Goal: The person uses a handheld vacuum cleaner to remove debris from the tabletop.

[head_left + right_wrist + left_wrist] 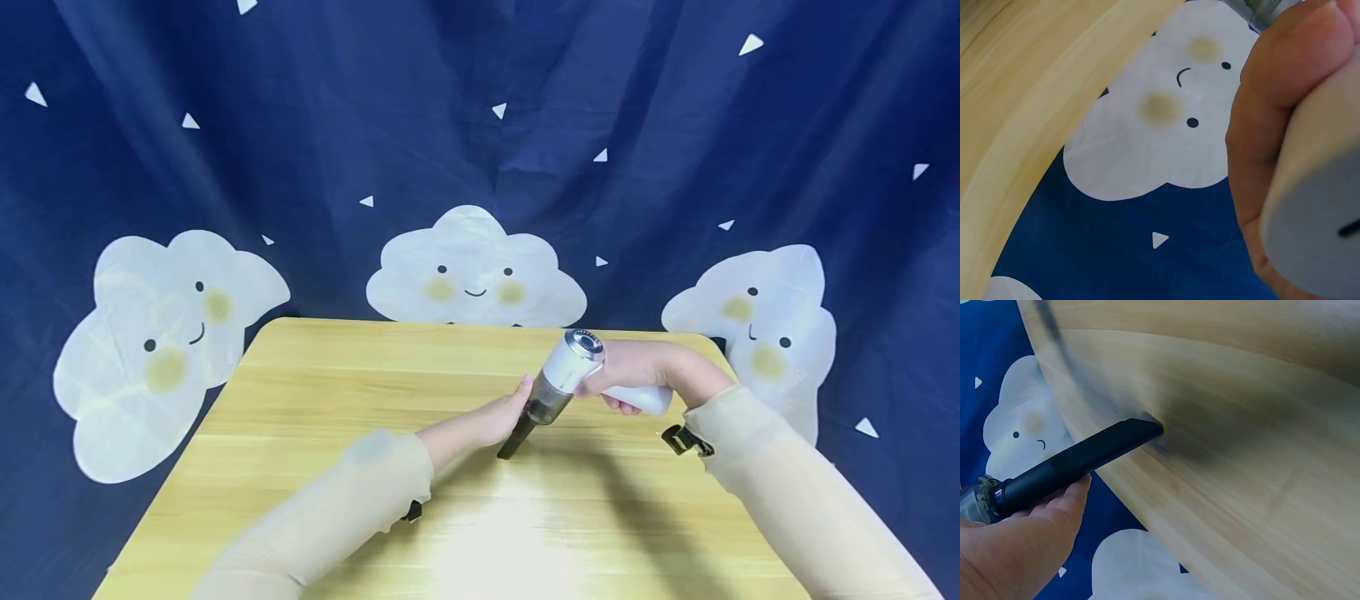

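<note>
White vacuum (570, 375) gripped by right hand (637, 371); left hand (491, 421) cradles black nozzle (519, 435).

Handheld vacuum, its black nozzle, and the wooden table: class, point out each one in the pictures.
handheld vacuum (567, 367), head view, on its white body.
black nozzle (1079, 461), left wrist view, midway along the tube.
wooden table (315, 392), head view, on a bare part of the top.

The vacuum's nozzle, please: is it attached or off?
Attached: the black nozzle sits on the vacuum, its tip touching the table.
</note>
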A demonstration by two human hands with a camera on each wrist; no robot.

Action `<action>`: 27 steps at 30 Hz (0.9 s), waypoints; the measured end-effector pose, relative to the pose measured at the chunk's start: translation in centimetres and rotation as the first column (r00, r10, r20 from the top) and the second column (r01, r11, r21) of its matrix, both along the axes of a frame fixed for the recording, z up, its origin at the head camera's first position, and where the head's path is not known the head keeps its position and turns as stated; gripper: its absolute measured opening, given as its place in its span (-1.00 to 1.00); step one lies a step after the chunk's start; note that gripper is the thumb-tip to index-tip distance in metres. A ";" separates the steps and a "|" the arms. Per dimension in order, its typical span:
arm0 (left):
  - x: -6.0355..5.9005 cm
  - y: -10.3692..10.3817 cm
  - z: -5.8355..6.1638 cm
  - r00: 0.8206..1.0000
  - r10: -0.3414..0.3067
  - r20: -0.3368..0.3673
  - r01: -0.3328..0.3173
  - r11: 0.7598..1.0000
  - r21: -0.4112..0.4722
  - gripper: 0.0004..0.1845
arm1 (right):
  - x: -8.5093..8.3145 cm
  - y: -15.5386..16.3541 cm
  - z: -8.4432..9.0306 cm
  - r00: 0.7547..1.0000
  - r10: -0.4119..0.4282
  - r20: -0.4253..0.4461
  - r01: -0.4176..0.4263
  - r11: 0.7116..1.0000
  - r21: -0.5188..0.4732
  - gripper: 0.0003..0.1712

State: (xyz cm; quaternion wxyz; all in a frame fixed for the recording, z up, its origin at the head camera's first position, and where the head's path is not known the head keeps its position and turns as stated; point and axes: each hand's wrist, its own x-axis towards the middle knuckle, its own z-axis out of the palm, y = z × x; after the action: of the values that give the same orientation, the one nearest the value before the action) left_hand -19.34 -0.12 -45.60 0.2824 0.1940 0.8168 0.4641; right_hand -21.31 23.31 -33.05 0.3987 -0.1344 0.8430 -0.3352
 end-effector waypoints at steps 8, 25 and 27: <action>-0.5 0.1 -0.6 0.998 -0.069 0.014 0.067 0.990 0.128 -0.03 | -0.1 0.2 -0.2 1.000 0.015 -0.022 -0.015 1.000 -0.011 -0.57; -1.6 -4.3 -1.0 1.000 -0.001 -0.022 0.001 1.000 -0.026 0.04 | 0.0 -2.8 -3.0 0.998 -0.030 -0.062 0.019 0.987 -0.159 -0.60; -1.5 -4.7 -0.9 1.000 0.010 -0.021 -0.011 0.999 -0.038 0.04 | 0.0 -3.1 -3.4 0.998 -0.041 -0.053 0.031 0.984 -0.175 -0.59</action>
State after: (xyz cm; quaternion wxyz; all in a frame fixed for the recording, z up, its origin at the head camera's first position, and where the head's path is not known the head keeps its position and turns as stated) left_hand -20.87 -4.86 -46.54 0.2750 0.1892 0.8296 0.4477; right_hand -21.29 20.20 -36.42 0.3554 -0.1627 0.8236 -0.4109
